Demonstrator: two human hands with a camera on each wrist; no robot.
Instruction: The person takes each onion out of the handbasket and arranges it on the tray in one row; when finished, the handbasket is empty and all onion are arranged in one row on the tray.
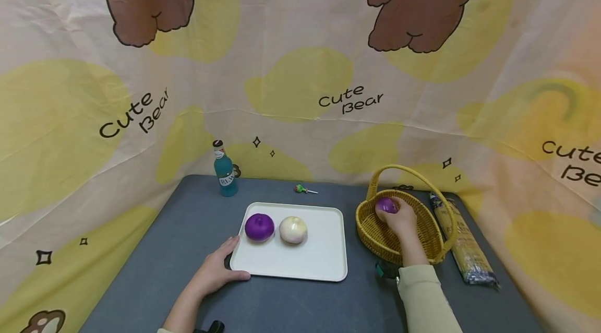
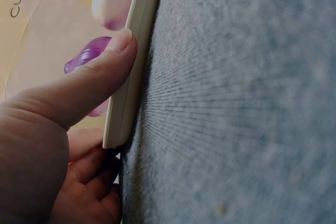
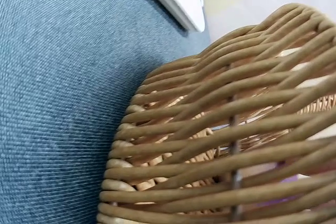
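Your right hand (image 1: 401,221) is inside the wicker basket (image 1: 375,236), fingers curled round a purple onion (image 1: 386,205) held just above the basket's far rim. The basket stands on the grey table (image 1: 188,249), just right of the white tray (image 1: 300,262). Your left hand (image 1: 217,270) rests at the tray's near left corner: thumb (image 2: 105,72) pressed flat on the rim, the other fingers (image 2: 89,182) tucked under the edge. On the tray, a second purple onion (image 1: 259,227) and a white onion (image 1: 293,229) sit side by side. Behind the tray: blue bottle (image 1: 225,171), lollipop (image 1: 302,189). Right of the basket: a long packet (image 1: 462,241).
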